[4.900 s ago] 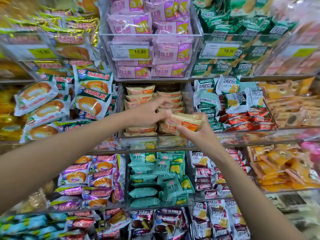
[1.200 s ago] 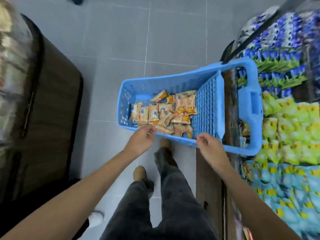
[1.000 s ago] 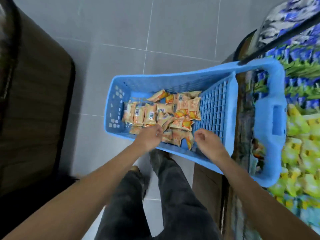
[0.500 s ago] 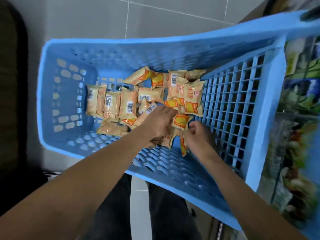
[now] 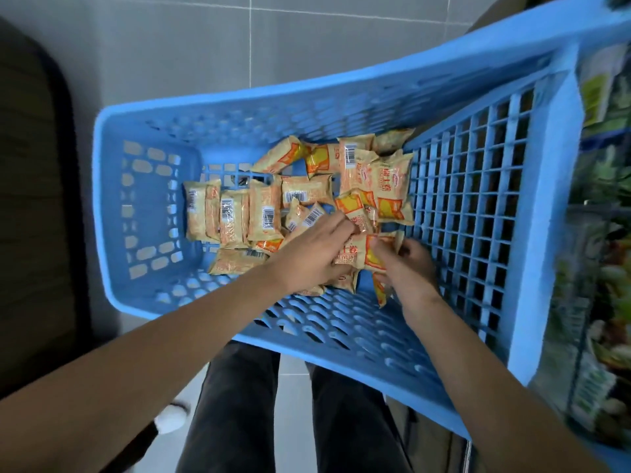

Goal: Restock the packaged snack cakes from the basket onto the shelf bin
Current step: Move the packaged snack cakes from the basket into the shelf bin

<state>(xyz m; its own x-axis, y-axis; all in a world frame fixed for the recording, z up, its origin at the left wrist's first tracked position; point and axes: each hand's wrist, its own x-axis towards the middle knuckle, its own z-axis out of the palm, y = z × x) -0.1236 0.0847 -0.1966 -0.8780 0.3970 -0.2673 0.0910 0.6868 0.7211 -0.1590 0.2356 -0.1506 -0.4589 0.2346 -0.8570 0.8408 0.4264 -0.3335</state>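
Note:
A blue plastic basket stands on the floor below me, with several tan and orange snack cake packets piled on its bottom. Both my hands are down inside it. My left hand lies over the pile with its fingers curled round packets near the middle. My right hand pinches the edge of one packet that lies between the two hands. The shelf bin is out of view.
Grey floor tiles lie beyond the basket. A dark brown cabinet side stands at the left. Shelves of packaged goods run along the right edge. My dark trouser legs are below the basket.
I turned from the shelf down to the basket. Both hands reached in over its near rim, closed on packets in the pile, and one packet has come up between them.

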